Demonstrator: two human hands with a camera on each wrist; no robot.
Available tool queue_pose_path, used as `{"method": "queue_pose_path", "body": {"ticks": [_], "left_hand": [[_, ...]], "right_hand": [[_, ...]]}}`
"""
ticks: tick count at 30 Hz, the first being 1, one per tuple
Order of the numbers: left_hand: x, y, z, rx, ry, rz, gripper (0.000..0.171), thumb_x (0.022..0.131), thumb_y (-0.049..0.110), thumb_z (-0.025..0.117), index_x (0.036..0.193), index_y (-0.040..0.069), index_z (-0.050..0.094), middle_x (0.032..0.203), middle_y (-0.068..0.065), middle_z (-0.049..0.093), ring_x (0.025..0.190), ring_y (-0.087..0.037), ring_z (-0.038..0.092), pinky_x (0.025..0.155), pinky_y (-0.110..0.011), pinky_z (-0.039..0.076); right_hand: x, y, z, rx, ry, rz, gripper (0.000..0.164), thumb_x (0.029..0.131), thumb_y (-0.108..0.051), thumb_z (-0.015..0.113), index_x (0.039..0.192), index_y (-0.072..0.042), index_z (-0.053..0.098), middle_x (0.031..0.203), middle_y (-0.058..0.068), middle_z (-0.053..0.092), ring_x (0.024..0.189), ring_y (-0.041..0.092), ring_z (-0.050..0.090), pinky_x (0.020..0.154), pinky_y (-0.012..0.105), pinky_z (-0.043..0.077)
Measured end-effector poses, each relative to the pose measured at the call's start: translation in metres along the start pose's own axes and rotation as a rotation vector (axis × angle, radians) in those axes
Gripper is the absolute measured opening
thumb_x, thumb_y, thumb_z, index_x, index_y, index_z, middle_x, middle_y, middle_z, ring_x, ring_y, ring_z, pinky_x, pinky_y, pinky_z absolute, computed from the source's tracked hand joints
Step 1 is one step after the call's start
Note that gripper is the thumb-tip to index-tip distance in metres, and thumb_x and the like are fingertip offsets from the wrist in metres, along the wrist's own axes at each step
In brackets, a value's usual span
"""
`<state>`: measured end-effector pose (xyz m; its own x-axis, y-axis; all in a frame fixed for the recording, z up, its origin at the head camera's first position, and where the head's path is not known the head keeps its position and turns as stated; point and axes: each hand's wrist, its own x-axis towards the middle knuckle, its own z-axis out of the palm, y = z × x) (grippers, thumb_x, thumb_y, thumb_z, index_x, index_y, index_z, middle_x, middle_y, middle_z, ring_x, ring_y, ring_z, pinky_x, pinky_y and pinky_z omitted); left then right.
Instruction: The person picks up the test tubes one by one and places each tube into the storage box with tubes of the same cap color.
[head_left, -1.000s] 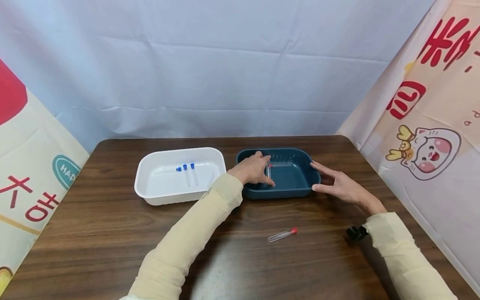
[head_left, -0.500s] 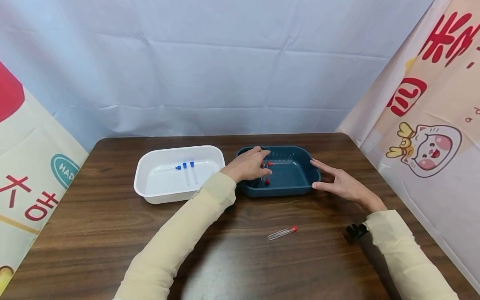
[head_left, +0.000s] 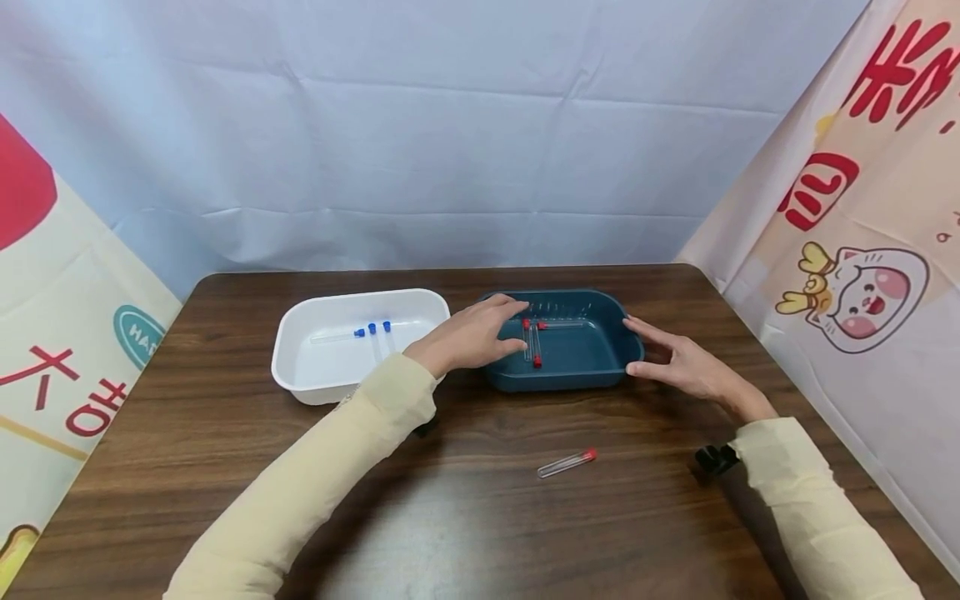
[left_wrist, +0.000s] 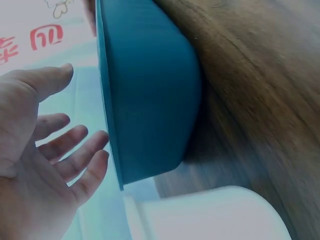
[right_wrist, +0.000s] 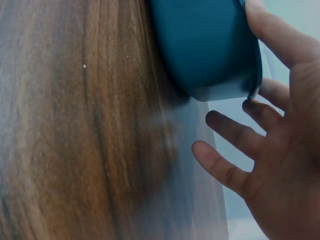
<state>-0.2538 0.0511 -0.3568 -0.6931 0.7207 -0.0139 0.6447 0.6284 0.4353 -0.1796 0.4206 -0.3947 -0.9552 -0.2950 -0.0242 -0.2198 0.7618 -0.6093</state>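
A dark teal basin [head_left: 558,382] holds three clear test tubes with red caps [head_left: 537,360]; two lie side by side and one lies crosswise to them. Over its left rim hovers my left hand [head_left: 474,335], fingers spread and nothing in them; the left wrist view has its fingertips close to the basin wall [left_wrist: 150,95]. My right hand [head_left: 688,365] rests at the right end of the basin. Seen from the right wrist, its thumb [right_wrist: 277,32] touches the rim while the other fingers are extended. Another red-capped test tube [head_left: 566,464] lies on the table in front.
Left of the teal basin stands a white basin [head_left: 288,354] holding three test tubes with blue caps [head_left: 372,328]; my left forearm crosses in front of it. The brown wooden table [head_left: 187,400] ends at a white cloth [head_left: 450,150] behind.
My left hand has released a red-capped test tube in the teal basin and drawn back left to its rim, uncovering the tubes. The right hand stays at the right end.
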Motion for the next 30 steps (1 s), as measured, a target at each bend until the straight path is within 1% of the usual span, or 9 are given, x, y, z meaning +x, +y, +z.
{"method": "queue_pose_path", "body": {"ticks": [7, 12, 18, 21, 25, 30], "left_hand": [[-0.025, -0.001, -0.004, 0.022, 0.015, 0.042, 0.071, 0.101, 0.042, 0.067, 0.162, 0.018, 0.038, 0.161, -0.007, 0.039, 0.147, -0.022, 0.039, 0.118, -0.041, 0.036], [-0.042, 0.002, -0.003, 0.023, 0.023, 0.079, 0.07, 0.101, 0.044, 0.067, 0.16, 0.018, 0.041, 0.16, -0.006, 0.041, 0.146, -0.022, 0.041, 0.117, -0.039, 0.038], [-0.06, 0.009, 0.003, 0.055, 0.03, 0.173, 0.069, 0.101, 0.042, 0.067, 0.159, 0.014, 0.043, 0.157, -0.008, 0.046, 0.142, -0.021, 0.046, 0.114, -0.036, 0.041], [-0.068, 0.014, 0.006, 0.058, 0.025, 0.211, 0.068, 0.101, 0.043, 0.067, 0.158, 0.014, 0.044, 0.155, -0.007, 0.048, 0.14, -0.021, 0.047, 0.114, -0.037, 0.041], [-0.077, 0.021, 0.01, 0.06, 0.005, 0.235, 0.068, 0.101, 0.045, 0.066, 0.159, 0.015, 0.044, 0.154, -0.007, 0.05, 0.141, -0.022, 0.047, 0.115, -0.039, 0.04], [-0.086, 0.028, 0.018, 0.078, -0.006, 0.272, 0.065, 0.102, 0.045, 0.065, 0.157, 0.016, 0.047, 0.152, -0.006, 0.051, 0.139, -0.021, 0.05, 0.114, -0.039, 0.041]], "right_hand": [[-0.001, 0.0, -0.001, -0.01, 0.001, -0.003, 0.077, 0.102, -0.029, 0.07, 0.165, -0.017, 0.028, 0.17, 0.009, 0.023, 0.146, 0.042, 0.039, 0.108, 0.052, 0.043], [0.0, -0.001, 0.0, 0.006, -0.004, -0.002, 0.078, 0.101, -0.029, 0.07, 0.165, -0.015, 0.028, 0.171, 0.009, 0.02, 0.146, 0.043, 0.037, 0.107, 0.056, 0.042], [0.001, 0.0, 0.0, 0.007, -0.001, -0.005, 0.079, 0.101, -0.029, 0.071, 0.165, -0.014, 0.028, 0.171, 0.01, 0.02, 0.146, 0.044, 0.037, 0.107, 0.057, 0.042], [0.001, 0.0, 0.0, 0.009, -0.003, -0.008, 0.079, 0.101, -0.028, 0.071, 0.165, -0.014, 0.028, 0.171, 0.01, 0.02, 0.146, 0.044, 0.037, 0.108, 0.057, 0.042], [0.001, 0.0, 0.0, 0.005, -0.007, -0.004, 0.079, 0.101, -0.029, 0.071, 0.165, -0.015, 0.027, 0.171, 0.01, 0.019, 0.147, 0.044, 0.035, 0.108, 0.057, 0.042], [0.001, 0.0, 0.0, 0.012, -0.008, -0.002, 0.079, 0.101, -0.029, 0.071, 0.165, -0.015, 0.027, 0.171, 0.009, 0.019, 0.148, 0.043, 0.034, 0.108, 0.057, 0.041]]}}
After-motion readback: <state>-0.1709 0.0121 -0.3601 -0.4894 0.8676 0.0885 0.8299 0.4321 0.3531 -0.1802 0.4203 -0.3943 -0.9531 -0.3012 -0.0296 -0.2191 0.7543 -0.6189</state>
